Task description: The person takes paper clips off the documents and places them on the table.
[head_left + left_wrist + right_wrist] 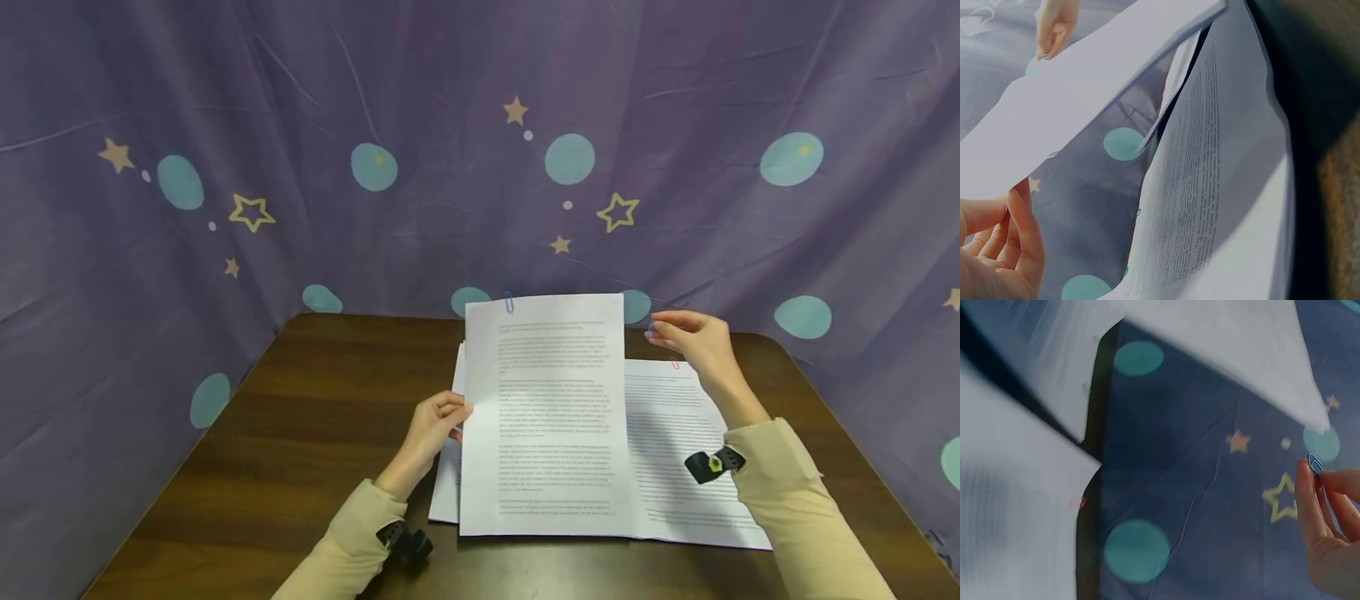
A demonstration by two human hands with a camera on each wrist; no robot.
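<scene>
My left hand point(435, 423) pinches the left edge of an upright printed sheet stack point(555, 417), thumb in front. A blue paper clip point(509, 302) sits on its top edge near the left corner. Off the stack's upper right corner, my right hand point(696, 340) pinches a second blue paper clip point(1315, 464) between thumb and fingertips. Under and behind the raised sheets, more printed pages point(682, 450) lie on the table, showing at the right, with a red paper clip point(675, 363) on their top edge. In the left wrist view the raised paper hides part of the scene.
The brown wooden table point(330, 392) ends at a purple curtain point(450, 100) with stars and teal dots, which hangs along the back and sides. White paper edges point(446, 483) show to the left of the raised sheets. Each wrist wears a small black camera point(702, 467).
</scene>
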